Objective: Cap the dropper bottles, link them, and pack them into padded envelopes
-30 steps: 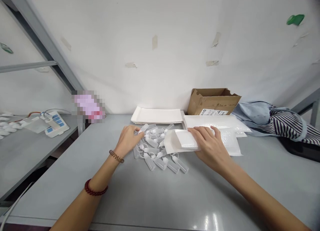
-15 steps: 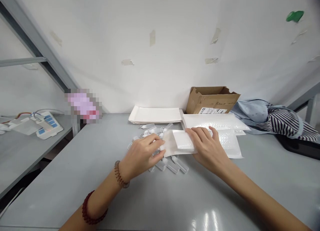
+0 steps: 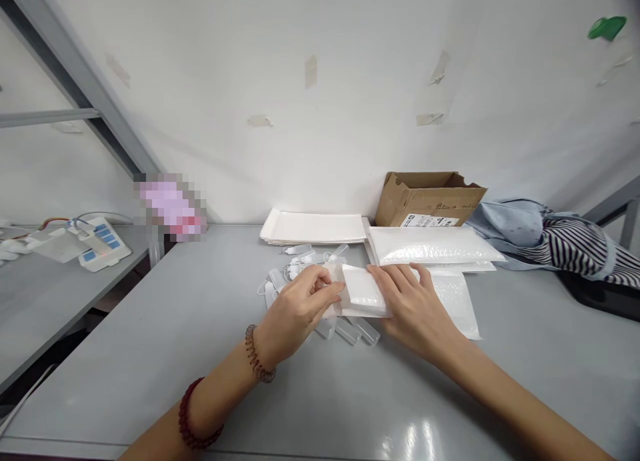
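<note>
A white bubble mailer (image 3: 361, 294) lies across the middle of the table, its translucent flap end toward the left. My left hand (image 3: 306, 300) pinches the edge of that flap between thumb and fingers. Over the body of the mailer, my right hand (image 3: 413, 304) lies with its fingers bent and grips it; the thumb is hidden. Several small clear plastic bottles (image 3: 367, 331) with white tops and loops lie under and behind my left hand, partly covered by it and the flap.
Behind my right hand is a stack of white bubble mailers (image 3: 435, 243). Flat white envelopes (image 3: 315, 226) lie at the wall, left of an open cardboard box (image 3: 425, 204). Blue and striped cloth (image 3: 570, 244) is at right. A power strip (image 3: 106, 244) rests on the left-hand table.
My left hand has closed from a loosely open pose into a pinch on the flap. The mailer's flap end has shifted slightly down, and my right hand stays on the mailer.
</note>
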{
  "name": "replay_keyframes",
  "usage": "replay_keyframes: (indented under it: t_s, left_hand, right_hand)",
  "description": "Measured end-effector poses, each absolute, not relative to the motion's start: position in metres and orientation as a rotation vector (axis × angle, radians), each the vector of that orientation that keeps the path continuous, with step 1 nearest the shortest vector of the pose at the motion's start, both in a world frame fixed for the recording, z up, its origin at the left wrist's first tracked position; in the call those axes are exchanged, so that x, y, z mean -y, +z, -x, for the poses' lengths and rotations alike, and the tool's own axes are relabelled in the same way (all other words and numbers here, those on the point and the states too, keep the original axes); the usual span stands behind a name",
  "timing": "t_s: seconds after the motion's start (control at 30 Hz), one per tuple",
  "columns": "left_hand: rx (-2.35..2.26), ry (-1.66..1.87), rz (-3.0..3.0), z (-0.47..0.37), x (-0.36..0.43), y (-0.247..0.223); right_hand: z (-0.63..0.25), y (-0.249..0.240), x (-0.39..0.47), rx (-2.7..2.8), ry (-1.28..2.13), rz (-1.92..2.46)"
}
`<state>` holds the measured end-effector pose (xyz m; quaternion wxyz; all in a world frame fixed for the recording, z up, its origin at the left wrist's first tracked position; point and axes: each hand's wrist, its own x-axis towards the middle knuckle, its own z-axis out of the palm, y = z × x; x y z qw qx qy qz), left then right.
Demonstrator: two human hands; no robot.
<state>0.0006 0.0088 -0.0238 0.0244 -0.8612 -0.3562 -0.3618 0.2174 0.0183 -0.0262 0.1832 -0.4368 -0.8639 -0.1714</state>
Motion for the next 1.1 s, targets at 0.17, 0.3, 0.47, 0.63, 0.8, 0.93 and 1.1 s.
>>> replay_keyframes:
  t_s: [0.17,0.3,0.47,0.63,0.8,0.93,1.1]
  left_hand:
    - [0.965,-1.218,2.715,0.000,-0.010,-0.029]
    - [0.958,-1.242,2.766,-0.002,-0.008,-0.030]
    - [1.070,-1.343,2.764,-0.007,-0.005,-0.028]
    - [1.164,-1.471,2.794,-0.011,-0.002,-0.027]
    - [1.284,-1.706,2.611,-0.007,-0.004,-0.018]
    - [1.278,-1.782,2.510,0.000,-0.005,-0.011]
    - [0.962,-1.281,2.957,-0.005,0.001,-0.019]
  right_hand:
    - [-0.219,-0.029,-0.020,2.431,-0.465,1.230]
    - [-0.217,-0.030,-0.018,2.446,-0.413,1.232]
    - [-0.213,-0.032,-0.015,2.467,-0.378,1.223]
    - [-0.213,-0.032,-0.016,2.450,-0.370,1.225]
    - [-0.220,-0.031,-0.022,2.400,-0.396,1.238]
    - [-0.227,-0.029,-0.027,2.321,-0.422,1.300]
    - [-0.231,-0.026,-0.028,2.223,-0.341,1.411]
